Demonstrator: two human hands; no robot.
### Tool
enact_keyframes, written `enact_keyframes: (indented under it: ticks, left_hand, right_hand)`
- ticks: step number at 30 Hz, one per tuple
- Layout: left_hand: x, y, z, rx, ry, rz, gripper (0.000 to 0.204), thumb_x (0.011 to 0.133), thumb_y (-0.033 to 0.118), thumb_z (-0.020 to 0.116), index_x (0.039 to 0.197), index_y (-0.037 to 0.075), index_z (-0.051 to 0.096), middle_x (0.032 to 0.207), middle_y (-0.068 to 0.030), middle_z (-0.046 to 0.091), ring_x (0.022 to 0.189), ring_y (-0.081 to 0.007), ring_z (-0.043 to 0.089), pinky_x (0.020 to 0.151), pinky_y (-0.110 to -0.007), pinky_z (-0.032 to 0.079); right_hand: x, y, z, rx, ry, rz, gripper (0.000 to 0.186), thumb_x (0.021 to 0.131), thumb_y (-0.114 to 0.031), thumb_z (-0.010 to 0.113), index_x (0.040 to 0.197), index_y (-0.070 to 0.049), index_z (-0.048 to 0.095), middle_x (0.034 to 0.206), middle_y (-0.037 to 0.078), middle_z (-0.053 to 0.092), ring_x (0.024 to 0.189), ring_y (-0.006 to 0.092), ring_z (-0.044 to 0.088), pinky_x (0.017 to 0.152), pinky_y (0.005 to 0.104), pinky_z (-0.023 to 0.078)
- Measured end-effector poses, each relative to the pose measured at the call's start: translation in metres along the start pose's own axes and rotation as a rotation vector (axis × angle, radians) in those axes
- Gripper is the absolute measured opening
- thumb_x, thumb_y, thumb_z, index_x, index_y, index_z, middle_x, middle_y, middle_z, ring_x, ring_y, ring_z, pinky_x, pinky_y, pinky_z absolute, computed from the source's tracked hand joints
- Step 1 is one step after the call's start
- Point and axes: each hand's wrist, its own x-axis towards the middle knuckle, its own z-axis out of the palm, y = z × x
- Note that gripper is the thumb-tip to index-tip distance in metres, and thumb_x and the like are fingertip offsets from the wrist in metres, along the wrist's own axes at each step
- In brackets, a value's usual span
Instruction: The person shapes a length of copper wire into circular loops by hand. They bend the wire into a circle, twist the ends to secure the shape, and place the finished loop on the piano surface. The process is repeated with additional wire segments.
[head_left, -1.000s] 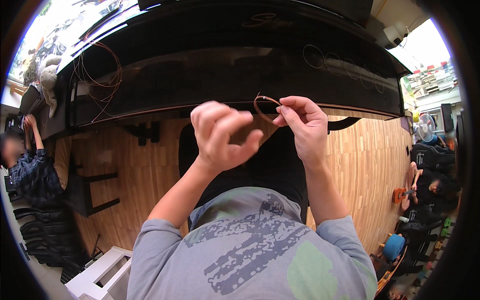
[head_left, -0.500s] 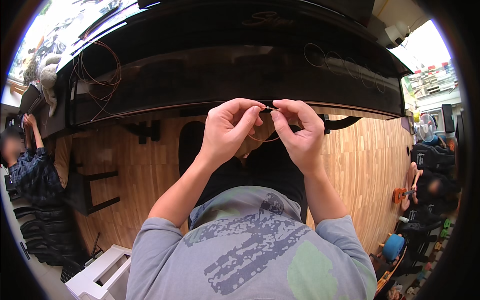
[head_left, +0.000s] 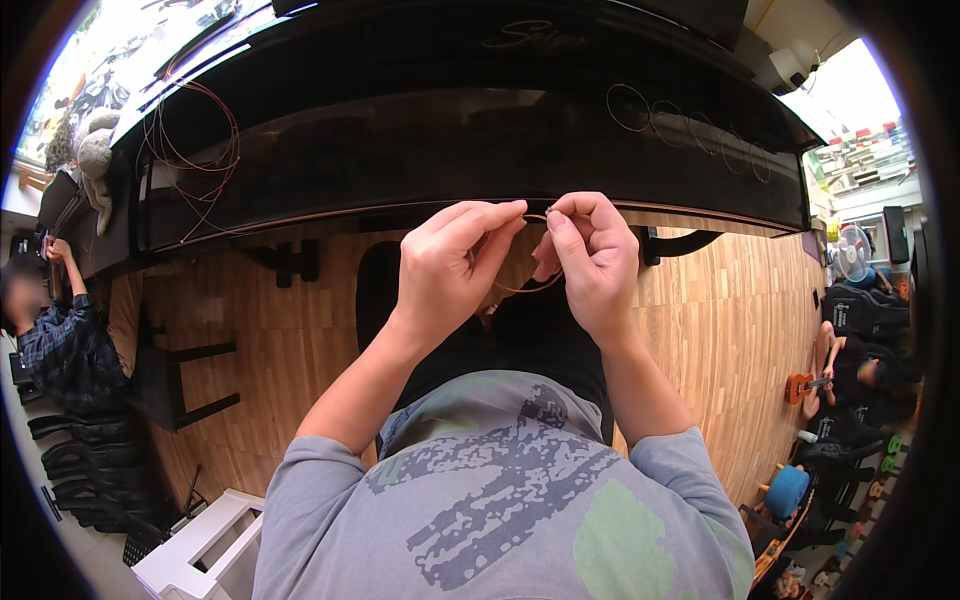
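A thin copper-coloured wire (head_left: pixel 527 291), bent into a loop with a small metal end, is held in front of the black piano (head_left: pixel 420 140). My left hand (head_left: pixel 448 268) pinches it between thumb and forefinger. Just to the right, my right hand (head_left: pixel 598 262) grips the other part near the metal end, other fingers curled. The fingertips partly hide the wire. On the piano's glossy top lie loose copper coils (head_left: pixel 236 130) at the left and several thin silvery rings (head_left: pixel 635 131) at the right.
At the far left, a person in a plaid shirt (head_left: pixel 55 340) sits with hands raised. At the right, another person holds an orange guitar (head_left: pixel 800 388). A fan (head_left: pixel 852 255), blue round object (head_left: pixel 785 490), white furniture (head_left: pixel 195 545) and grey plush toy (head_left: pixel 95 155) surround me.
My left hand, spread and apart from the wire a second ago, has closed on it beside my right hand. Both hands have since shifted slightly, widening the gap at the fingertips.
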Motion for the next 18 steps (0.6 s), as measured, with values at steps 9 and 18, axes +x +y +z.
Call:
enact_keyframes:
  ticks: [9, 18]
  left_hand:
    - [0.004, -0.009, -0.002, 0.190, -0.025, 0.380, 0.023, 0.074, -0.003, 0.071, 0.096, 0.003, 0.072, 0.082, -0.0107, 0.069, 0.071, -0.0224, 0.068, 0.060, -0.028, 0.056]
    - [0.003, -0.004, -0.008, 0.189, -0.166, 0.274, 0.024, 0.074, 0.001, 0.073, 0.098, 0.006, 0.073, 0.079, -0.0070, 0.066, 0.064, -0.0188, 0.064, 0.055, -0.027, 0.053]
  right_hand:
    - [0.002, -0.005, -0.005, 0.122, -0.017, 0.158, 0.011, 0.096, -0.012, 0.055, 0.100, -0.002, 0.056, 0.064, 0.001, 0.058, 0.048, 0.0033, 0.050, 0.043, 0.0169, 0.041]
    - [-0.003, 0.000, 0.002, -0.041, 0.065, 0.019, 0.014, 0.096, -0.010, 0.055, 0.106, -0.001, 0.059, 0.070, 0.000, 0.058, 0.055, 0.0023, 0.051, 0.049, 0.0172, 0.042]
